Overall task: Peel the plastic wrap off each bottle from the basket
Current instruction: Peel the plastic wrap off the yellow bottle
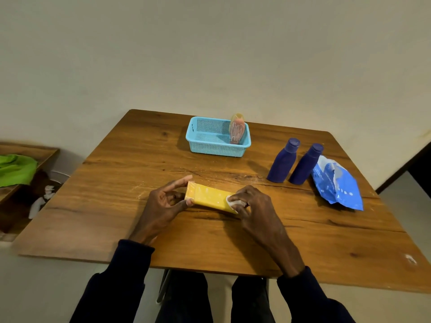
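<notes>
Both hands work one yellow tube (208,195) lying flat on a wooden table (210,241), its clear film wrap catching the light. At the crimped end, the left hand (163,203) pinches the tube between thumb and forefinger, the other fingers loosely curled; the right hand (254,203) has its fingers curled round the white cap (234,202) at the opposite end. Beyond them, near the far edge, one light blue mesh basket (210,149) holds a single pink bottle (236,130), wrapped in film and leaning upright in its right-hand corner. To the right stand two dark blue bottles, one (283,163) just beside the other (305,166), with a crumpled blue and white plastic pouch (338,185) lying against the second. Off to the left, one green cloth (16,169) rests on a low wooden shelf (44,152)
</notes>
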